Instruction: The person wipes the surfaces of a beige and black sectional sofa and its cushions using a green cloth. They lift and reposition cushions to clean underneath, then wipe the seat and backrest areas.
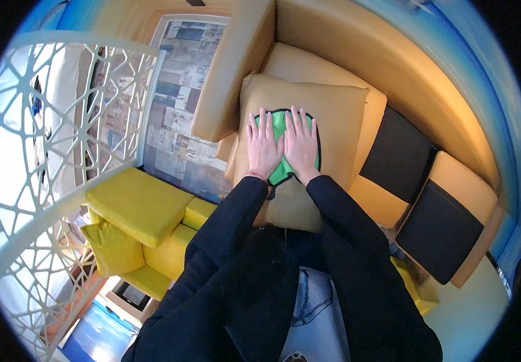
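My left hand (pixel 263 153) and my right hand (pixel 300 148) lie flat, palms down and side by side, with the thumbs nearly touching. Beneath both palms is a green cloth (pixel 280 174) with black edging and a small loop at its lower end. Most of its middle is hidden by the hands. The cloth rests on a tan leather-like cushion (pixel 342 122), which sits at the end of a tan sofa seat (pixel 328 63). Neither hand grips the cloth; the fingers point away from me, slightly apart.
The sofa's armrest (pixel 233 81) rises left of the cushion, its backrest (pixel 405 50) behind. Black panels (pixel 398 154) cover seats at right. A yellow armchair (pixel 140 203) stands at lower left, beside a white lattice screen (pixel 88 131). Patterned flooring (pixel 183 113) shows between.
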Available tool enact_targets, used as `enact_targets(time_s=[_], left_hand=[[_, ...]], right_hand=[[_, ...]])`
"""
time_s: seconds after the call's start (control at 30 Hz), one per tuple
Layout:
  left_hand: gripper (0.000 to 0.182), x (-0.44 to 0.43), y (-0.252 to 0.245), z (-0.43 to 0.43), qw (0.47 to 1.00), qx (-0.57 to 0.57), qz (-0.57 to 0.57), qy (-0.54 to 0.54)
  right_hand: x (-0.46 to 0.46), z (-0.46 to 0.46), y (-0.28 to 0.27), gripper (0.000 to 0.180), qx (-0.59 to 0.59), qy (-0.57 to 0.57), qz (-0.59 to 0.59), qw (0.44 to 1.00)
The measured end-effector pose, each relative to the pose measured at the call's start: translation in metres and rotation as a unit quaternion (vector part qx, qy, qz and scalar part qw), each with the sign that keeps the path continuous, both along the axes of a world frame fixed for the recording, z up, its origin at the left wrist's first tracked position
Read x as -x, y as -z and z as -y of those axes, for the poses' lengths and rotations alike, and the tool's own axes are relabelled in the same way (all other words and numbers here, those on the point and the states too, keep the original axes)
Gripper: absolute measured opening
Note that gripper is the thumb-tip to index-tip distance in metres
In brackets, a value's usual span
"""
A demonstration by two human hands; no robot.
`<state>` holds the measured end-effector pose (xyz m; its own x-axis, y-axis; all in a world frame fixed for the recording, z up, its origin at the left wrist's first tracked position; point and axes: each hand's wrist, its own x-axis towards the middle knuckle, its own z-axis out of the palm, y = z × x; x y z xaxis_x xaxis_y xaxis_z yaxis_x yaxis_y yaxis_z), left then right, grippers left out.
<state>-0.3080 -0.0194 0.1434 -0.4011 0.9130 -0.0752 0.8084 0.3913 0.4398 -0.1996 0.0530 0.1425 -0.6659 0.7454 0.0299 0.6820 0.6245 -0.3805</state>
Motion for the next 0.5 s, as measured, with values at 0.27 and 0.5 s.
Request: enact_targets(time_s=[0.27,0.5], left_hand=[[0.087,-0.074,0.004,0.208,0.986,0.036,0.091,-0.136],[0.07,-0.056,0.018,0.16,0.991,0.006,0.072,-0.115]], right_hand=[[-0.076,0.153,-0.02,0.053,0.135,-0.252,0.016,0.958],[-0.048,0.123,0.003,0.051,0.088,-0.251,-0.017,0.964]])
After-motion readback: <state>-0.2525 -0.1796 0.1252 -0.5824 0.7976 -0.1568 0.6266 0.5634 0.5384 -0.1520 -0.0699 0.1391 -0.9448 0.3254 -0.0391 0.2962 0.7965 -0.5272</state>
